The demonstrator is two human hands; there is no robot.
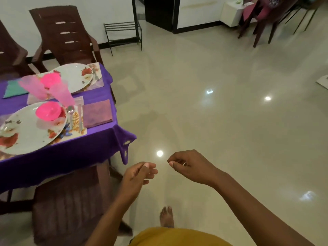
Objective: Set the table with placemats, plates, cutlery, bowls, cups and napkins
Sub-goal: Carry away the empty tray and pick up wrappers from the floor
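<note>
Your left hand (137, 174) and right hand (188, 166) hang over the bare floor (213, 103) beside the table (71, 153), fingers loosely curled and gripping nothing. On its purple cloth the near plate (26, 135) carries a pink bowl (48, 110), with a spoon (70, 114) and a purple napkin (97, 112) beside it. Two pink cups (62, 95) stand between it and the far plate (76, 77).

Two plates (26, 130) (76, 77), two pink bowls (48, 110) (48, 79), two pink cups (62, 95) (32, 87), two napkins (97, 113) (15, 89).
</note>
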